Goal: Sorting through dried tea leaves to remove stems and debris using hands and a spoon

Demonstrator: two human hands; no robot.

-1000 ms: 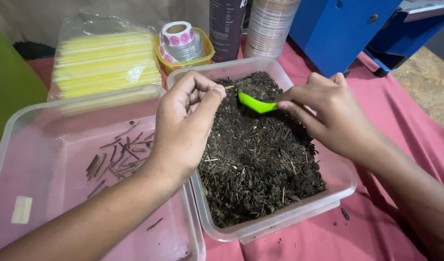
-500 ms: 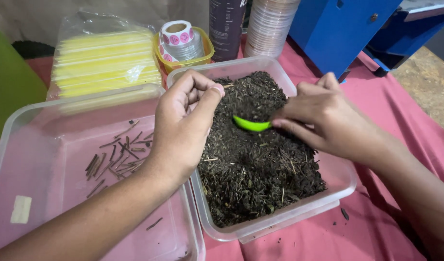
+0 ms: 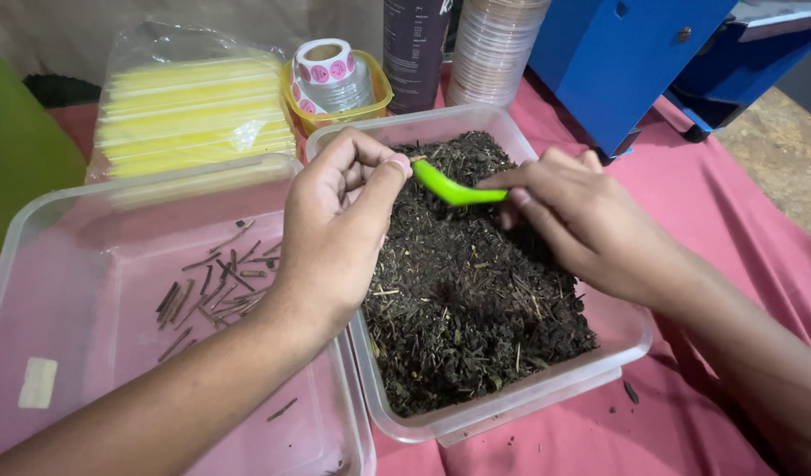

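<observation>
On the left of the red-clothed counter (image 3: 687, 220): clear plastic tub (image 3: 97, 238) holding a few brown twigs (image 3: 216, 286). Left hand (image 3: 335, 229), fingertips pinched together, over the tubs' shared edge. Right: clear plastic tub of dark dried leaf matter (image 3: 471, 291). Right hand (image 3: 590, 225) clamped on a bright green plastic scoop (image 3: 445, 187) above its far end.

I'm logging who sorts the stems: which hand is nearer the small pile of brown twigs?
Left. The left hand hovers just beside the brown twigs; the right hand is across the tub of dark leaves.
</observation>
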